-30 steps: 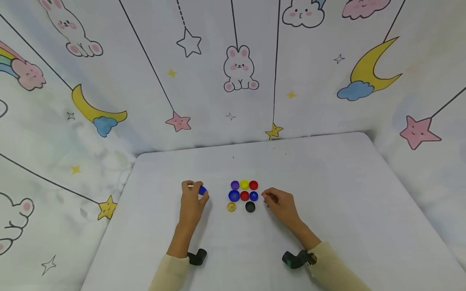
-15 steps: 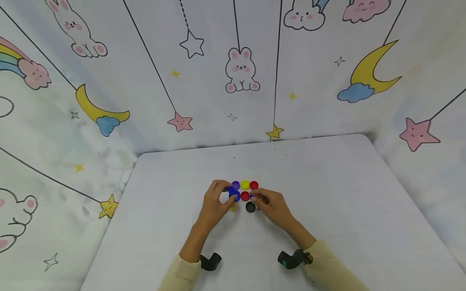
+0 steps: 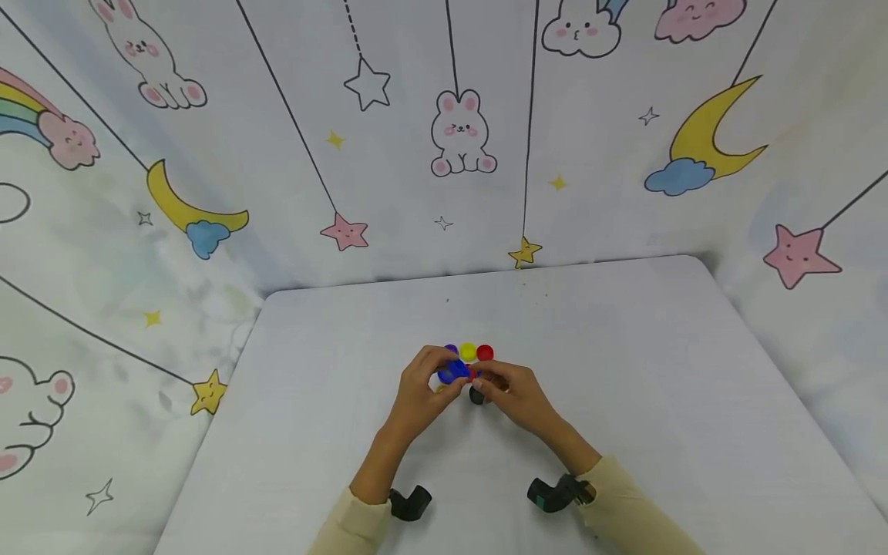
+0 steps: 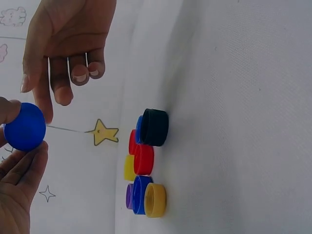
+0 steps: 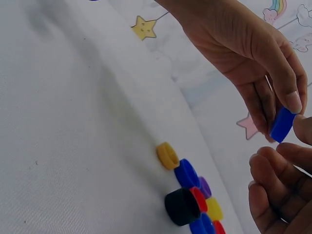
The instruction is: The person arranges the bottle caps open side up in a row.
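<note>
White cloth-covered worktop (image 3: pixel 624 401) carries a cluster of small plastic bottle caps. Taking the black cap (image 4: pixel 155 127) as landmark: a red cap (image 4: pixel 144 159) sits just beside it, a gold-yellow ring-shaped cap (image 4: pixel 155 200) lies further along the same row, with a large blue cap (image 4: pixel 140 194) touching the gold-yellow one. Behind the worktop hangs a printed backdrop (image 3: pixel 444 139) showing rabbits, stars and moons.

— Where on the tabletop (image 3: pixel 624 370)?
— Caps (image 4: pixel 146 161) clustered mid-tabletop, in rows.
— And the hands?
— Left hand (image 3: pixel 419 389) and right hand (image 3: pixel 520 393) just above the cluster, one cap (image 4: pixel 25 126) pinched between.
</note>
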A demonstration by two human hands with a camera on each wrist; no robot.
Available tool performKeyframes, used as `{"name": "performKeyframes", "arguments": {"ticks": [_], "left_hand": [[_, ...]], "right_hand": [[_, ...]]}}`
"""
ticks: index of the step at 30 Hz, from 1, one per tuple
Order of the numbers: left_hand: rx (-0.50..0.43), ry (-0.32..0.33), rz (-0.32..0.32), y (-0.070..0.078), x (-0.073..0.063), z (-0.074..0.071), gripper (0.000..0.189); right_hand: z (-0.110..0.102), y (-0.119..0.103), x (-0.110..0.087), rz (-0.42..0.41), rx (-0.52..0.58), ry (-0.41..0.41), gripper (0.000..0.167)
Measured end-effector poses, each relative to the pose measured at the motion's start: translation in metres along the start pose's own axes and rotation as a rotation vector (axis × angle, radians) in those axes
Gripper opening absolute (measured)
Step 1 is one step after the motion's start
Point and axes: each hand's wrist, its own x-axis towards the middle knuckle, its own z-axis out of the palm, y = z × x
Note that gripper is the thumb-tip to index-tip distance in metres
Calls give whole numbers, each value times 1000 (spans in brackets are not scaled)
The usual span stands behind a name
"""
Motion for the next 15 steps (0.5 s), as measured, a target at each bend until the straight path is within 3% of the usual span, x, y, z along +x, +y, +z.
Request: {"name": "performKeyframes", "arguments": {"ticks": [8,15], "left_hand": [[-27,68,61,3,-1,4,39],[-5,55,58,1,-2,6,34]], "right_hand": [[0,5,0,-4,26,-20,29],[-1,1,-1,60,79,-47,30]]}}
